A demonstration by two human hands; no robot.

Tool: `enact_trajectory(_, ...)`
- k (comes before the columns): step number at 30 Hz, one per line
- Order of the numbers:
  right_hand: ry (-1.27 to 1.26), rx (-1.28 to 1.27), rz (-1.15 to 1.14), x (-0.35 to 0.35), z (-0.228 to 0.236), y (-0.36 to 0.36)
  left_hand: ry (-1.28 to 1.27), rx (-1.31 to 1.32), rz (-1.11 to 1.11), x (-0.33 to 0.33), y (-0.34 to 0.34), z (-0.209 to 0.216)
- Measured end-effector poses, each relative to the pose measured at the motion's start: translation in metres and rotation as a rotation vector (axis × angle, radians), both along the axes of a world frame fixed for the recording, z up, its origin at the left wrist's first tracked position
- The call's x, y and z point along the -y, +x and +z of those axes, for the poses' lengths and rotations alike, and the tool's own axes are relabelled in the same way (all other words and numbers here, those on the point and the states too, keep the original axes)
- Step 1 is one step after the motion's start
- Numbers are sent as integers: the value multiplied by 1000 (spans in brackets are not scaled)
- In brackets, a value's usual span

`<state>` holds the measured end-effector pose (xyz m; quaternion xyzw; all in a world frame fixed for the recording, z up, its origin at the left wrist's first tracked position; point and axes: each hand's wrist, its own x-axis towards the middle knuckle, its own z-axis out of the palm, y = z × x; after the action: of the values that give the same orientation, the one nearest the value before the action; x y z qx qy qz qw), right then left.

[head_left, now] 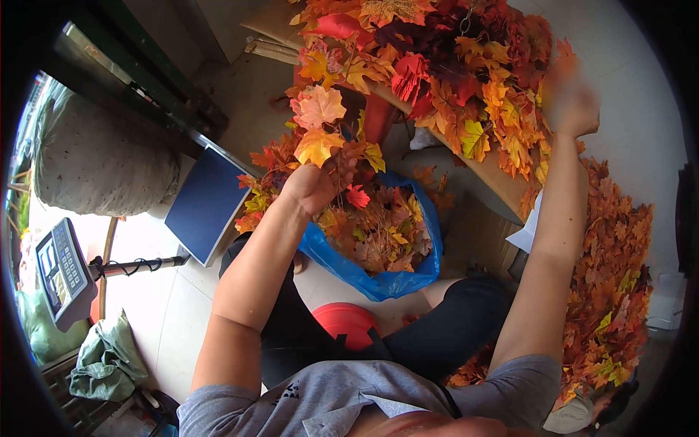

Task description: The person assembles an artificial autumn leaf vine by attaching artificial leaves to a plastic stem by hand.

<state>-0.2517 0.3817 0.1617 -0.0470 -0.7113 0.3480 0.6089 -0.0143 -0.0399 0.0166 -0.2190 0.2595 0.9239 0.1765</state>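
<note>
My left hand [312, 188] is curled closed round a bunch of leaves [319, 146] beside the blue bag [386, 285]. My right hand [579, 113], blurred, is by the leaf heap [502, 102] on the table [502, 178]; I can't tell if it grips anything. Tangled stems could snag and drag leaves off the edge; the bag's soft rim might sag and spill.
</note>
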Motion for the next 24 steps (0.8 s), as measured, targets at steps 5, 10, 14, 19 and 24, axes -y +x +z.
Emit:
enact_trajectory(5, -46, 277, 535, 45, -22, 96, -22, 54, -59, -18, 8, 3)
enact_trajectory(10, 263, 756, 955, 141, -56, 227, 100, 51, -89, -41, 14, -10)
enact_trajectory(14, 411, 751, 953, 183, -87, 265, 136, -49, -142, -59, 24, -6)
enact_trajectory(19, 498, 604, 884, 195, -105, 268, 122, -106, -140, -64, 31, 3)
enact_trajectory(24, 452, 520, 904, 199, -114, 268, 85, -123, -138, -62, 30, 0)
